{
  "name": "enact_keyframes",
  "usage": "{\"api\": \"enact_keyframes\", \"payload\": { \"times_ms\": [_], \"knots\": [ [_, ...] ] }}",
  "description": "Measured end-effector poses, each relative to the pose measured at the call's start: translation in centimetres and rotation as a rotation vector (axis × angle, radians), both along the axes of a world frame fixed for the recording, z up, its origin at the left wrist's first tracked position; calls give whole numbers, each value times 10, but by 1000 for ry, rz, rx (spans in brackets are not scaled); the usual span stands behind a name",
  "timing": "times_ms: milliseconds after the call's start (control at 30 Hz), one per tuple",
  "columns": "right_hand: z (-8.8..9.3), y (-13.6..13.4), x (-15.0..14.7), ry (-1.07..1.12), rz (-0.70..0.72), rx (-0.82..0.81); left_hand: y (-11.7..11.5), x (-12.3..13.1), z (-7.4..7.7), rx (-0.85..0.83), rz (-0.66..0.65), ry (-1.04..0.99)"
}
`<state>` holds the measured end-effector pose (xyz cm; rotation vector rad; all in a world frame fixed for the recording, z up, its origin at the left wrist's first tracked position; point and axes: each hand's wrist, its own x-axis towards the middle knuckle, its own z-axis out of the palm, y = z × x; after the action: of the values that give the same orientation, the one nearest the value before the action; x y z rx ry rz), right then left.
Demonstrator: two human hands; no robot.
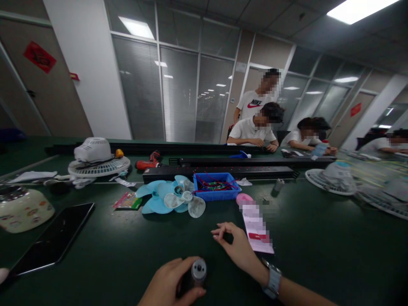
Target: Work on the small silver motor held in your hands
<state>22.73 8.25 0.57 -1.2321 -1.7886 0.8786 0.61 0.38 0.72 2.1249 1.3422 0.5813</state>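
Observation:
My left hand point(174, 282) is wrapped round a small cylindrical metal motor point(199, 270), low at the front of the table. The motor's round end, with a dark centre, faces up. To its right, my right hand point(234, 244) is raised over the green table top. Its thumb and index fingertips come together in a loop; anything between them is too small to make out. A watch point(272, 278) is on that wrist. Beside this hand lies a pink sheet point(258, 229), partly blurred out.
Ahead stand blue fan blades point(159, 197), a blue bin point(219, 195) of wires and a small metal cylinder point(279, 185). A tablet point(57, 238) lies left. Behind are black rails point(216, 174), a red drill point(149, 162) and a fan housing point(92, 151). Several people sit or stand beyond.

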Motion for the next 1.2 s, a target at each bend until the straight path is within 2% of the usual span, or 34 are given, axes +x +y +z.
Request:
{"api": "enact_keyframes", "payload": {
  "times_ms": [167,433,600,767,900,1033,1133,1200],
  "knots": [
    [-3,1,2,3,-1,11,1,0,-1,13,-4,-5],
    [4,-3,1,7,3,49,-4,-2,0,-14,5,-40],
    [2,-1,2,14,-14,16,-9,-2,-2,52,-75,-68],
    [-1,1,2,45,-3,-4,-9,0,5,-54,-29,-59],
    [0,3,3,51,-12,-1,-8,0,7,-73,-35,-111],
    [18,-10,-3,124,-8,20,-7,-1,6,-76,6,-175],
    [40,-33,-15,142,172,90,-7,0,6,-64,14,-203],
    [51,-47,-25,156,281,77,-8,1,7,-49,5,-208]
  ]
}}
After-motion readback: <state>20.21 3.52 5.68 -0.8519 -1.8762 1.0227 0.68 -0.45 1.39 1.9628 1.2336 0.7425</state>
